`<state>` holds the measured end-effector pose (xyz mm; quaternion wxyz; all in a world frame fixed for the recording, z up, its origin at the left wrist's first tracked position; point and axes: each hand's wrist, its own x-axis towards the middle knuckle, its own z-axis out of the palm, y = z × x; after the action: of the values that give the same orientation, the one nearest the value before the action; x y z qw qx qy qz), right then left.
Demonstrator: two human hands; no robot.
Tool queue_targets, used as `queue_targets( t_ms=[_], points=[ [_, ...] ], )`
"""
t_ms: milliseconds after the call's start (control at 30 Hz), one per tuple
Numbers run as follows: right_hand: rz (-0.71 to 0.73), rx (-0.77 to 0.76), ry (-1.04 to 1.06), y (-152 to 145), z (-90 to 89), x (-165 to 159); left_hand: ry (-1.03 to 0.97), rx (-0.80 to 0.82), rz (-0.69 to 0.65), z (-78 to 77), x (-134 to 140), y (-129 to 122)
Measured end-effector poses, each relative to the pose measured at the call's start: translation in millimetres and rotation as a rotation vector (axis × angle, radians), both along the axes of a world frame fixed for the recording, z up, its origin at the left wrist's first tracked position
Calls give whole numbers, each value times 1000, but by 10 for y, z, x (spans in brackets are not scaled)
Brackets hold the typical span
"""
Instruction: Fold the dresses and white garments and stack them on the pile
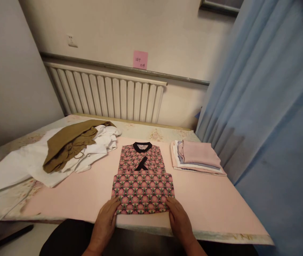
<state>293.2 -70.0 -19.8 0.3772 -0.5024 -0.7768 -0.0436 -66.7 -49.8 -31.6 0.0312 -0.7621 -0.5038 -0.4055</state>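
A folded patterned shirt (143, 188) in pink, green and black lies in front of me, its black collar pointing away from me. A black strip (141, 163) crosses its front, partly covered by the folded-up lower panel. My left hand (107, 217) is at the lower left corner, its fingers over the edge of the cloth and closed on it. At the lower right corner, my right hand (179, 217) grips the other edge in the same way. The undersides of both grips are hidden.
A stack of folded clothes (199, 154) sits to the right, pink on top. On the left lie a loose brown garment (71, 142) and white clothes (15, 163). Pink cloth (207, 199) covers the table. A radiator (109, 90) stands behind; a blue curtain (269, 106) hangs right.
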Motion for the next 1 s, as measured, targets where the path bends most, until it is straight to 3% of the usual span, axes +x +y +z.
queue_targets(
  t_ms=[833,1000],
  points=[
    [-7,39,-13,23,-13,11,-3,37,-2,-45,-18,26],
    [1,131,40,10,144,-1,10,89,-18,37,-25,-27]
  ],
)
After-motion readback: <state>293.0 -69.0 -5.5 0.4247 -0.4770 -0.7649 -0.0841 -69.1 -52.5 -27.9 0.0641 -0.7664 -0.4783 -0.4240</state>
